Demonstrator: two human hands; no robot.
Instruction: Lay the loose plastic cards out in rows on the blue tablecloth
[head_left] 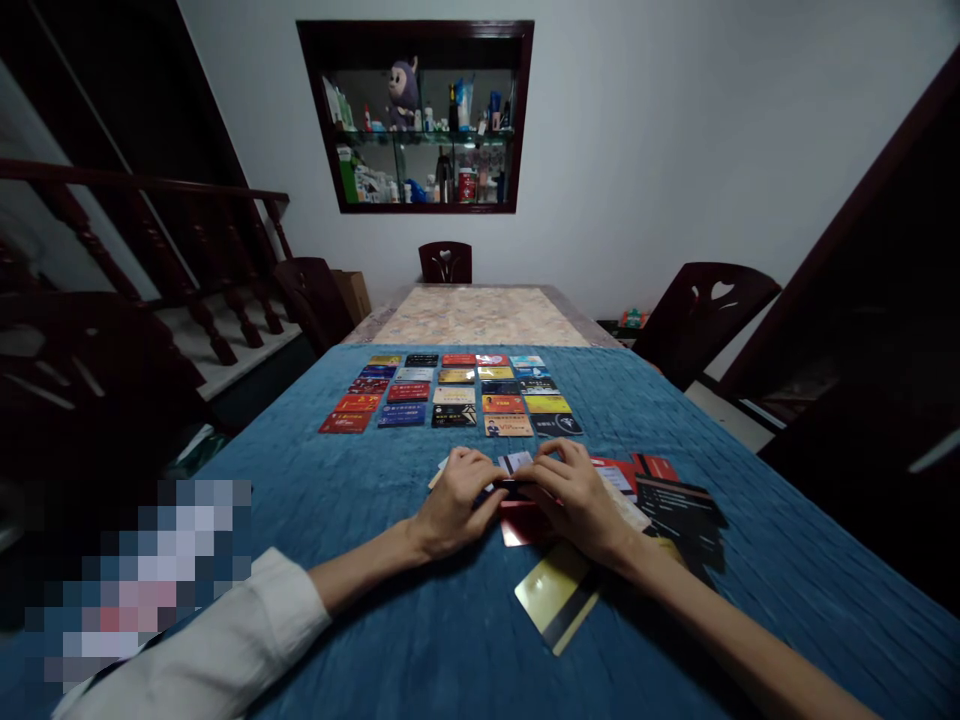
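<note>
Grip of left hand (459, 505) and right hand (576, 500) pinches a dark card (513, 488). Card rows (454, 396) lie toward twelve o'clock.

bare cloth (285, 470) flanks the card rows (454, 395); loose cards (681, 510) obstruct near right.

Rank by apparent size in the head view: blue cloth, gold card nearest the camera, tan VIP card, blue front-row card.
1. Blue cloth
2. Gold card
3. Tan VIP card and blue front-row card: look alike, so unranked
</note>
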